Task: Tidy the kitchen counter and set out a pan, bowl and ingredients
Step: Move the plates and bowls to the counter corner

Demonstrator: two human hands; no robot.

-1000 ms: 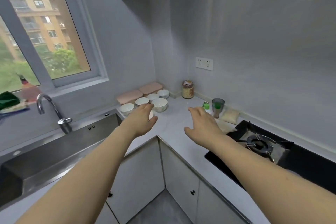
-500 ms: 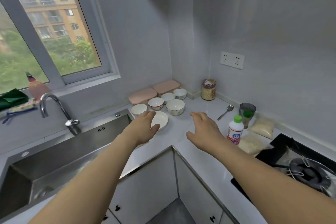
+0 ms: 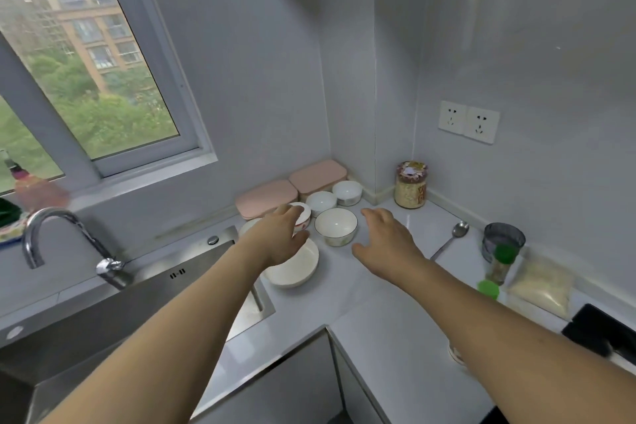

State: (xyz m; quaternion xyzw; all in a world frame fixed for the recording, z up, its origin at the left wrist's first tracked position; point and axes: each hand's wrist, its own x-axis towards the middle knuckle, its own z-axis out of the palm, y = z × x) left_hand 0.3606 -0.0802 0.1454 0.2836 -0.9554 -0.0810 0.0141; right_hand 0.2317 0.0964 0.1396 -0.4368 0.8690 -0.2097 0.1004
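Steel spoon [image 3: 451, 237], bowl end toward wall

two pale pink lidded boxes [image 3: 292, 188], white bowls [image 3: 335, 225], green bottle caps [image 3: 504, 253], grey countertop [image 3: 361, 303], white sockets [image 3: 468, 121] upper right

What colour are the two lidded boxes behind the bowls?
Pale pink, both pink boxes, seen in the head view.
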